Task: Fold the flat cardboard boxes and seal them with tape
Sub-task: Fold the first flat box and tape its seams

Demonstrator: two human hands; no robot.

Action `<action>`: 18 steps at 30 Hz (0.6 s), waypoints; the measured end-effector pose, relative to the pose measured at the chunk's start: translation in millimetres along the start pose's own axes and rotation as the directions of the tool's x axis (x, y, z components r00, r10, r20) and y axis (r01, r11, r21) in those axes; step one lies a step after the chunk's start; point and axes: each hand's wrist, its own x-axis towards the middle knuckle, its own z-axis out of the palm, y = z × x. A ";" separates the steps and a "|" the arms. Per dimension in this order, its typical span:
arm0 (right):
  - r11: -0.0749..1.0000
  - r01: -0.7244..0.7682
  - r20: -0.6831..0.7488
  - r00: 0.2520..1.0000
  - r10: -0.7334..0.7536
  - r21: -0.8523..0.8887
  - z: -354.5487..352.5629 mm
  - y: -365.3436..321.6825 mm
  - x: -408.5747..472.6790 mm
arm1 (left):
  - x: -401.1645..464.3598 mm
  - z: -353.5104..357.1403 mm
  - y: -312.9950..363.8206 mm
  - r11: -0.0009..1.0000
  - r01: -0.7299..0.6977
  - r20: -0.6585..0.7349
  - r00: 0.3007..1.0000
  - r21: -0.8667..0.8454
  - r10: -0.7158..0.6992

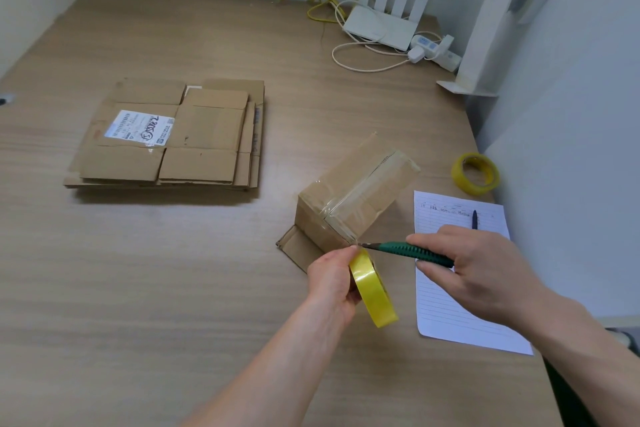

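Flat cardboard boxes [173,139] lay stacked at left-center, the folded box [353,198] sat center-right with tape across its top, your left hand [332,279] gripped the yellow tape roll [374,291], and your right hand [478,267] gripped a green cutter [408,251] at the box's near corner.

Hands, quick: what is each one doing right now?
Left hand: grips the yellow tape roll.
Right hand: holds the green utility knife, blade at the taped box edge.
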 end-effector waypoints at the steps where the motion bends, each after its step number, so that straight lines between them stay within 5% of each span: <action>1: 1.000 -0.001 -0.002 1.000 0.001 0.000 -0.4 -0.3 0.3 | -0.3 0.2 0.1 1.000 -0.001 0.000 1.000 0.003 0.001; 18: 0.999 0.041 -0.033 0.999 -0.041 0.004 1.4 -2.9 5.7 | 1.0 -0.7 4.6 0.999 -0.020 -0.016 1.000 0.028 0.020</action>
